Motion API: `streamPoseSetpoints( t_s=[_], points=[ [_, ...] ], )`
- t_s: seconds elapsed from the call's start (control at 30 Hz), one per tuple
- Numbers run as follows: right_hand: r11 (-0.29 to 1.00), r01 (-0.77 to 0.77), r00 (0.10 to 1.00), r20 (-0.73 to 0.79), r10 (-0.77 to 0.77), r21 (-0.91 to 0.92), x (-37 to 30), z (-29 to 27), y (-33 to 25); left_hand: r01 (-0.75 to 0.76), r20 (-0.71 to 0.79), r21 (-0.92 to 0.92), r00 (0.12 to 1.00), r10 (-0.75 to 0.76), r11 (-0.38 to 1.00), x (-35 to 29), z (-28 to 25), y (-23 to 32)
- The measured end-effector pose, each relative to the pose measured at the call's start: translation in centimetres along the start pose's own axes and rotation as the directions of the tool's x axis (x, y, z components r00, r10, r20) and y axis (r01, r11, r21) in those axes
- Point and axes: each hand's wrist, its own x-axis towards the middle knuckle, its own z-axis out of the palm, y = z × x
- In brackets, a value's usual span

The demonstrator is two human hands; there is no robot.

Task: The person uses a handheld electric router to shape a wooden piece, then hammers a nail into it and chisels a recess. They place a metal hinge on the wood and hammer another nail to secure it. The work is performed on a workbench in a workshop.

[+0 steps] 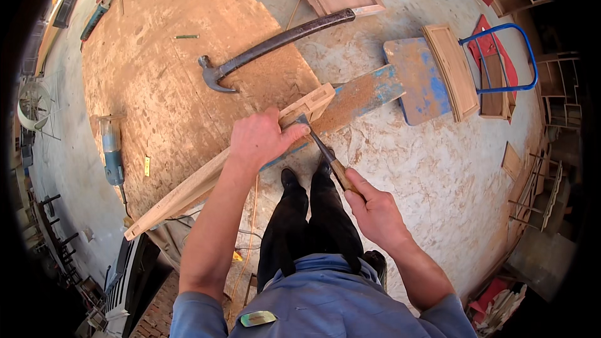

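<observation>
— What does the left hand (258, 139) have hold of?

— A long pale wooden rail (206, 181) that lies slantwise across the near edge of the bench (156, 87). The hand's grip is closed over the rail's upper part, fingers wrapped on top, thumb stretched along the near side toward the rail's notched end (311, 103).

— And the right hand (375, 213)?

— Its grip is shut round the wooden handle of a chisel (332, 166). The dark blade slants up and to the left, and its tip meets the rail just beside the left thumb, near the notched end.

— Where does that end sit?

— Over a worn blue plank (366, 94) that runs off to the right, dusted with sawdust. A wider blue board (416, 78) lies at its far end, with a framed wooden panel (452, 70) resting against it.

— What else lies on the bench?

— A claw hammer (275, 44) with a dark curved handle, well above the left hand, head to the left. An angle grinder (113, 150) sits at the left edge, apart from the rail. A small green pencil-like stick (186, 36) lies farther up.

— And below?

— The person's dark trousers and black shoes (289, 178) stand on the dusty floor between the two forearms. A blue metal frame (501, 56) stands at the right.
</observation>
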Motion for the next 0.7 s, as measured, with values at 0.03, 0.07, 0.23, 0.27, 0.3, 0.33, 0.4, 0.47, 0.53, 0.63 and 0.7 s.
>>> streamPoseSetpoints(
  t_s=[0.03, 0.07, 0.23, 0.27, 0.3, 0.33, 0.4, 0.47, 0.53, 0.63, 0.7],
  points=[
    [1.0, 0.007, 1.0, -0.01, -0.007, 0.003, 0.1, 0.3, 0.3, -0.008, -0.008, -0.006, 1.0, 0.008, 1.0, -0.1, 0.1, 0.0],
    [1.0, 0.014, 1.0, -0.019, -0.013, 0.005, 0.2, 0.5, 0.6, -0.013, -0.018, -0.007, 1.0, 0.013, 1.0, -0.1, 0.1, 0.0],
    [0.998, 0.057, 0.996, -0.076, -0.055, 0.026, 0.9, 2.4, 1.7, -0.055, -0.056, -0.01, 0.997, 0.054, 0.998, -0.1, 0.2, 0.0],
    [0.996, 0.082, 0.992, -0.1, -0.078, 0.035, 1.1, 3.1, 2.3, -0.056, -0.06, -0.016, 0.997, 0.055, 0.998, -0.2, 0.3, 0.0],
    [0.993, 0.11, 0.987, -0.125, -0.104, 0.042, 1.2, 3.4, 2.6, -0.057, -0.069, -0.022, 0.996, 0.055, 0.998, -0.3, 0.3, 0.0],
    [0.995, 0.091, 0.99, -0.117, -0.085, 0.044, 1.3, 3.6, 2.6, -0.058, -0.076, -0.027, 0.996, 0.055, 0.998, -0.3, 0.4, 0.0],
    [0.998, 0.05, 0.994, -0.102, -0.045, 0.048, 1.4, 3.7, 2.6, -0.053, -0.071, -0.019, 0.996, 0.051, 0.998, -0.1, 0.2, -0.1],
    [0.996, 0.029, 0.997, -0.076, -0.022, 0.088, 1.4, 3.4, 3.0, -0.04, -0.063, -0.001, 0.997, 0.04, 0.999, -0.2, 0.1, 0.1],
    [0.991, 0.044, 0.997, -0.074, -0.035, 0.123, 1.3, 2.8, 3.4, -0.02, -0.057, 0.027, 0.998, 0.021, 0.999, -0.4, 0.0, 0.4],
    [0.983, 0.072, 0.994, -0.089, -0.058, 0.167, 0.8, 1.8, 4.1, -0.018, -0.019, 0.032, 1.0, 0.018, 0.999, -0.2, -0.3, 0.3],
    [0.98, 0.02, 0.996, -0.092, -0.002, 0.2, -0.2, 1.5, 4.4, 0.003, -0.027, 0.016, 1.0, -0.002, 1.0, -0.2, -0.3, 0.3]
  ],
)
